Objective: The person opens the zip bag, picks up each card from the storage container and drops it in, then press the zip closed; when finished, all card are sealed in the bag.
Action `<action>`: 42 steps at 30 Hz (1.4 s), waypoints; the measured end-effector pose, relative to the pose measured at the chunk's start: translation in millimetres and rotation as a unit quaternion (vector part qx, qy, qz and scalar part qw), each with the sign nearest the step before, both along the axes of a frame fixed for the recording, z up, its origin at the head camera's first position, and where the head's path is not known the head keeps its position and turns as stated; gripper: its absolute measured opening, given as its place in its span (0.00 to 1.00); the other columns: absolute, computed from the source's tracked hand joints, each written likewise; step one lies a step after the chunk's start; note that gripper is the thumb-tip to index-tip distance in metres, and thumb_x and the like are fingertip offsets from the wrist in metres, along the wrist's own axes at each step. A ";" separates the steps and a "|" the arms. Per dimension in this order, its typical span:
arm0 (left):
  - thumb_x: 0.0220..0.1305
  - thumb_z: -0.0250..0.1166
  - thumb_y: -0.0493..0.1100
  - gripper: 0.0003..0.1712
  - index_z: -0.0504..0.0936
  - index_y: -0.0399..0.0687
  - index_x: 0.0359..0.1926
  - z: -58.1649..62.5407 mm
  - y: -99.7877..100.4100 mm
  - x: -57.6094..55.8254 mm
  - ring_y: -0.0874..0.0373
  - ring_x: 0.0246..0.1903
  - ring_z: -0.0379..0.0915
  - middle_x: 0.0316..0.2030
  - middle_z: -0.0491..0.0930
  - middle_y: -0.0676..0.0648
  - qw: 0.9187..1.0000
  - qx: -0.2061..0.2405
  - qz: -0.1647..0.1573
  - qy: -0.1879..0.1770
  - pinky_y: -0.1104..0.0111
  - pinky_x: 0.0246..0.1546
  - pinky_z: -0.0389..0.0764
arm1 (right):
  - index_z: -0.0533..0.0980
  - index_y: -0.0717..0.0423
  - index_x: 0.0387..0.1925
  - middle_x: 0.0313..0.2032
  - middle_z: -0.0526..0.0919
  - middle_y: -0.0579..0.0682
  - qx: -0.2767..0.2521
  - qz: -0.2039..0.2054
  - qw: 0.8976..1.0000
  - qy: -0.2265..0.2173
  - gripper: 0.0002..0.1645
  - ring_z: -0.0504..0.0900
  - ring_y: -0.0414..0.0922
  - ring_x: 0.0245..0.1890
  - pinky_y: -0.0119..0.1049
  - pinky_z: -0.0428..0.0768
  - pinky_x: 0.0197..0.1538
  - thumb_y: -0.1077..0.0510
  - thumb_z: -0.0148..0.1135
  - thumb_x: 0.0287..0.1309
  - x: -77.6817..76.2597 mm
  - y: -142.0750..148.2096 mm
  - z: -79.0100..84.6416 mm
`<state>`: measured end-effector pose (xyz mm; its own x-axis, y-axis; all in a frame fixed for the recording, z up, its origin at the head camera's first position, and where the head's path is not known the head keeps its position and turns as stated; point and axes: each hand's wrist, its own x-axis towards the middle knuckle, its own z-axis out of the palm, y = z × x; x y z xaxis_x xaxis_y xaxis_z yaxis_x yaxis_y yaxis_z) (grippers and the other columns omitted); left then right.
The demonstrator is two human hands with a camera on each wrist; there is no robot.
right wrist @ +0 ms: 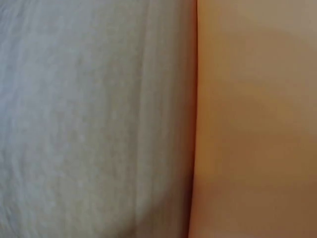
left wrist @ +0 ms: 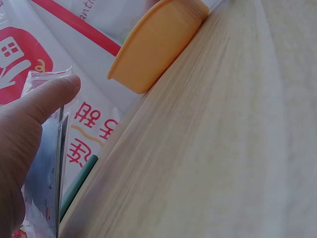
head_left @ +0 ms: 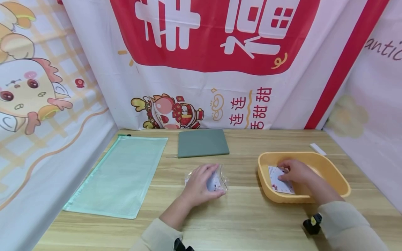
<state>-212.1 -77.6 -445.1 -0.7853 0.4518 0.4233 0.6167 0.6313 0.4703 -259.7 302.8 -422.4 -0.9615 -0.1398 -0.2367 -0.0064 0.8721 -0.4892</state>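
My left hand grips a small printed booklet or card stack in a clear plastic sleeve, over the middle of the table. In the left wrist view, the thumb lies along the sleeve's upper edge, and the thin packet stands edge-on. My right hand reaches into a yellow plastic basin and pinches a white printed card by its right side. Only the basin's outer wall and the tabletop fill the right wrist view; the right hand is hidden there.
A mint-green zip pouch lies flat at the left. Behind the left hand is a grey-green notebook. A small white strip lies behind the basin. Printed cloth hangs round the back and sides of the wooden table.
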 end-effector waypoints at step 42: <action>0.48 0.73 0.62 0.49 0.69 0.48 0.69 1.3 -0.1 0.0 0.48 0.62 0.69 0.62 0.73 0.45 1.000 0.004 0.005 -0.006 0.48 0.64 0.69 | 0.73 0.58 0.63 0.36 0.83 0.35 -0.162 -0.135 0.971 0.114 0.39 0.77 0.37 0.35 0.30 0.81 0.36 0.35 0.60 0.61 42.8 -7.2 79.0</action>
